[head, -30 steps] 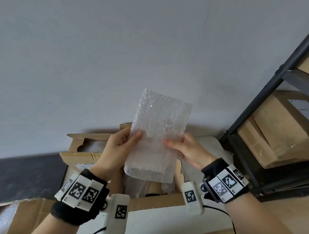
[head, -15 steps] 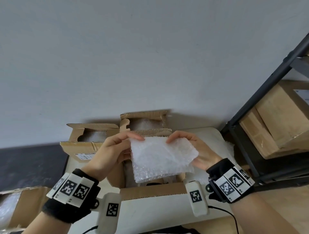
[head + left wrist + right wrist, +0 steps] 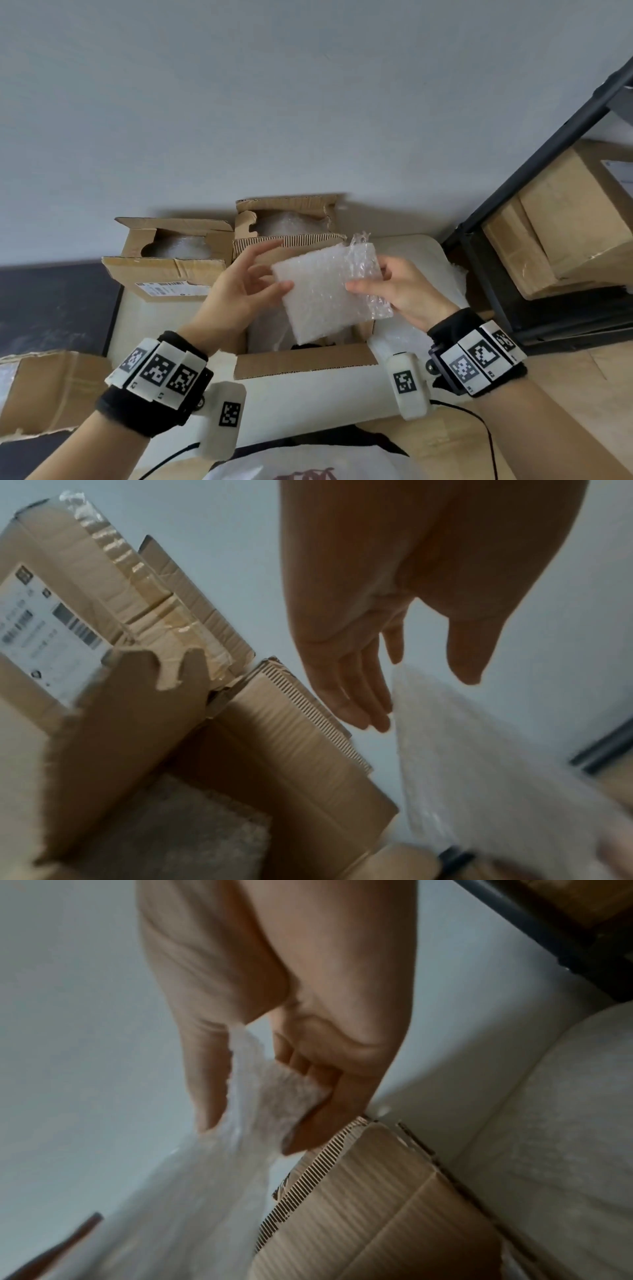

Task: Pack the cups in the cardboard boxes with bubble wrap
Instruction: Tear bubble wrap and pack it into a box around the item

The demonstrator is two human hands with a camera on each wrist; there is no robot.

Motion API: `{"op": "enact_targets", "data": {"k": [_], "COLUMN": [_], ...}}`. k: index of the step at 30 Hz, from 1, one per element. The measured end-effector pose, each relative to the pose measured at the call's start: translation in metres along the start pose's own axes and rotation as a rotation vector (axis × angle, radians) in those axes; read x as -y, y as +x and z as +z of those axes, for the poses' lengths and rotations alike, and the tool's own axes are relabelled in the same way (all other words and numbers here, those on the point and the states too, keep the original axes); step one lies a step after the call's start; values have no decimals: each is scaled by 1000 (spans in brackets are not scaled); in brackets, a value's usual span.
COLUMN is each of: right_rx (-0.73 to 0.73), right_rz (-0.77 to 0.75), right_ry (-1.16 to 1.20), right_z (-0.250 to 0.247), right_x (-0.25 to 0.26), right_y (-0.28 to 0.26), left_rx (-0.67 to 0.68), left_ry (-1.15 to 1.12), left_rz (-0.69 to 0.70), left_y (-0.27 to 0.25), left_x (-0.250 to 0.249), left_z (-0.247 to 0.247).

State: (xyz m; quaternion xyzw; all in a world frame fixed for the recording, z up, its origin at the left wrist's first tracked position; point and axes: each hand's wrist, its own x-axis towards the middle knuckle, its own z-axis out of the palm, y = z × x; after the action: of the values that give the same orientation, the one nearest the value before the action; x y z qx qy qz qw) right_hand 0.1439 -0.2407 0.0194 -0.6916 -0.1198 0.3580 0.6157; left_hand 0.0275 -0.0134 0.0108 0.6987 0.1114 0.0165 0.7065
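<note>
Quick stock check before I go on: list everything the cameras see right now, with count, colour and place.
bubble wrap piece: 1, white and clear, held up over the near open box
near open box: 1, brown cardboard, on the table straight ahead; contents unclear
back boxes: 2, brown, open, by the wall, bubble wrap inside each
left box: 1, brown, at the left edge, partly out of view
table: 1, white, under the boxes
shelf rack: 1, black, at the right, brown cartons on it
cups: none visible
left hand: fingers straight, thumb touching the wrap's left edge
right hand: pinches the wrap's right side
wrist bands: 2, black with white marker tags
</note>
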Motion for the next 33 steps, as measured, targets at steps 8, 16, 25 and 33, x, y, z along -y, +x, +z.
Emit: {"op": "enact_targets", "data": {"k": [8, 16, 25, 33], "right_rx": [-463, 42, 251, 343], "right_rz": [-637, -487, 245, 439], "right_ry": [-912, -1688, -1443, -1147], "right_z": [7, 34, 63, 51], "right_x": [-13, -62, -68, -53], "right_y": [-16, -9, 33, 53], "left_rx": [134, 284, 247, 207], "left_ry": [1000, 1203, 1260, 1260], "left_rz": [-21, 92, 143, 163], "left_y": [-33, -46, -50, -52], "left_x": [81, 103, 110, 114], "left_z": [-16, -7, -5, -4]}}
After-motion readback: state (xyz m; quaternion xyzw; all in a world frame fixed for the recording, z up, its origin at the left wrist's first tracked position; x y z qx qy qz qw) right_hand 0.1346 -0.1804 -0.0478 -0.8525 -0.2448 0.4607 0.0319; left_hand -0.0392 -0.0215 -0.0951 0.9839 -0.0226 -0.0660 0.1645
